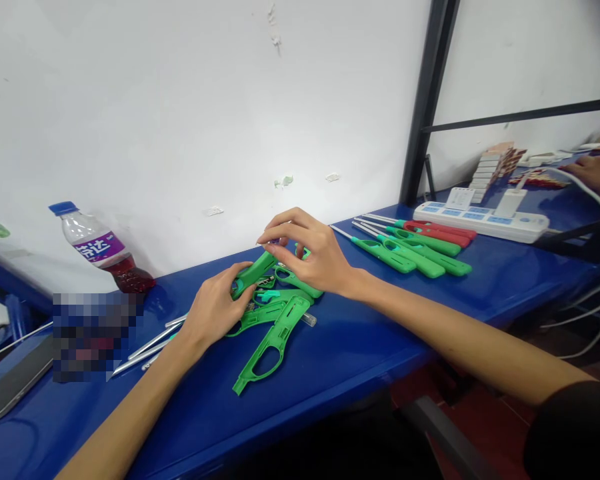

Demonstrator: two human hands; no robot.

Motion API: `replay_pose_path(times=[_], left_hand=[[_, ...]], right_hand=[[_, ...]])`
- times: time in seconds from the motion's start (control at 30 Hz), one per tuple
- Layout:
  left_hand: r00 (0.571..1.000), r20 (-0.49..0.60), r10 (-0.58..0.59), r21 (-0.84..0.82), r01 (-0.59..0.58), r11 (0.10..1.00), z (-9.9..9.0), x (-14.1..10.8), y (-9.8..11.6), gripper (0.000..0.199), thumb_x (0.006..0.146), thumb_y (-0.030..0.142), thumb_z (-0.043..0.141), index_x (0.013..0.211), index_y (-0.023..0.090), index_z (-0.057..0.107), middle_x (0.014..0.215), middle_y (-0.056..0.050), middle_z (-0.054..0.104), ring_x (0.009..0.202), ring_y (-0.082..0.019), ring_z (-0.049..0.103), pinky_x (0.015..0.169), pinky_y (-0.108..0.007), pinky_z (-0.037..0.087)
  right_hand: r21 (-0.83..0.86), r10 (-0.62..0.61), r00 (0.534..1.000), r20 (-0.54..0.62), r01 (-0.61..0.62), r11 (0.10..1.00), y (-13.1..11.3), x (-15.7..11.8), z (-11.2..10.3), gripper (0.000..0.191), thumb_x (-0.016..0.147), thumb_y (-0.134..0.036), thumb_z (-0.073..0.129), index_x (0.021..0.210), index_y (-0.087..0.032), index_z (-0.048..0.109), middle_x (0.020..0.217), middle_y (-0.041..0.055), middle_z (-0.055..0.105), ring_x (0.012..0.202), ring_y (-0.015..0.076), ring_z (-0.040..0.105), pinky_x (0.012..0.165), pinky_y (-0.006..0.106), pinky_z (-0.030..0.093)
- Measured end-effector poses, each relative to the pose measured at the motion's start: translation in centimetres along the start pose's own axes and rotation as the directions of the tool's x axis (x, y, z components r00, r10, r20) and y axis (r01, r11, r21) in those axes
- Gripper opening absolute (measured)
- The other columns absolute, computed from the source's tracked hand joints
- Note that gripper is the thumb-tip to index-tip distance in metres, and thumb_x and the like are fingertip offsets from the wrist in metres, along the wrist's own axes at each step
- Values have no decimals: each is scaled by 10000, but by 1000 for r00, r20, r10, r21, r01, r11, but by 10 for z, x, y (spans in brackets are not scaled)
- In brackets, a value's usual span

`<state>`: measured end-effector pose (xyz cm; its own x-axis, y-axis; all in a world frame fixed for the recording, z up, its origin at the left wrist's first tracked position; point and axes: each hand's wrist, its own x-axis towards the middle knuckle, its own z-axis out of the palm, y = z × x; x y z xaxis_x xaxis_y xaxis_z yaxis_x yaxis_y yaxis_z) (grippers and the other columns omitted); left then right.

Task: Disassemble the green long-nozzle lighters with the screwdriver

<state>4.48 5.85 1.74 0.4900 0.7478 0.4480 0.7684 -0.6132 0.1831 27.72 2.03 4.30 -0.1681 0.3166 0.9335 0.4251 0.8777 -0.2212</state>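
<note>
My left hand point(216, 303) is closed around a green lighter casing point(256, 270), which it holds tilted above the table. At the casing's upper end, my right hand point(314, 252) has thumb and fingers pinched together; what lies between them is too small and covered to make out. Below both hands is a loose pile of green lighter parts, with one open casing half point(275, 337) lying nearest me. A clear small tube point(309, 319) pokes out beside it. Several silver metal tubes point(147, 348) rest left of my left wrist.
Several green and red long-neck lighters point(413, 250) lie at the right, before a white power strip point(483, 222). At the left stand a soda bottle point(103, 248) and a dark phone point(23, 380). Another person's hand point(597, 177) shows at far right. A white wall point(205, 120) backs the blue table point(340, 360).
</note>
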Motion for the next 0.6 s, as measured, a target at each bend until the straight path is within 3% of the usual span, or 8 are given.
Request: replay_pose_path(times=[0.17, 0.6], left_hand=[[1000, 15, 2, 4, -2, 1000, 0, 0, 1, 428, 958, 409, 563, 1354, 251, 598, 747, 9, 706, 697, -225, 708, 765, -334, 524], [1000, 29, 10, 16, -10, 1000, 1, 0, 1, 428, 957, 412, 565, 1346, 237, 602, 765, 3, 715, 734, -227, 713, 771, -327, 525]], right_hand=[[13, -1, 1000, 6, 1, 1000, 1, 0, 1, 131, 984, -172, 610, 1050, -217, 715, 1002, 1, 650, 825, 92, 638, 710, 243, 525], [8, 22, 999, 36, -23, 1000, -1, -1, 1, 116, 975, -183, 619, 1024, -205, 723, 980, 3, 638, 732, 75, 596, 635, 225, 492]])
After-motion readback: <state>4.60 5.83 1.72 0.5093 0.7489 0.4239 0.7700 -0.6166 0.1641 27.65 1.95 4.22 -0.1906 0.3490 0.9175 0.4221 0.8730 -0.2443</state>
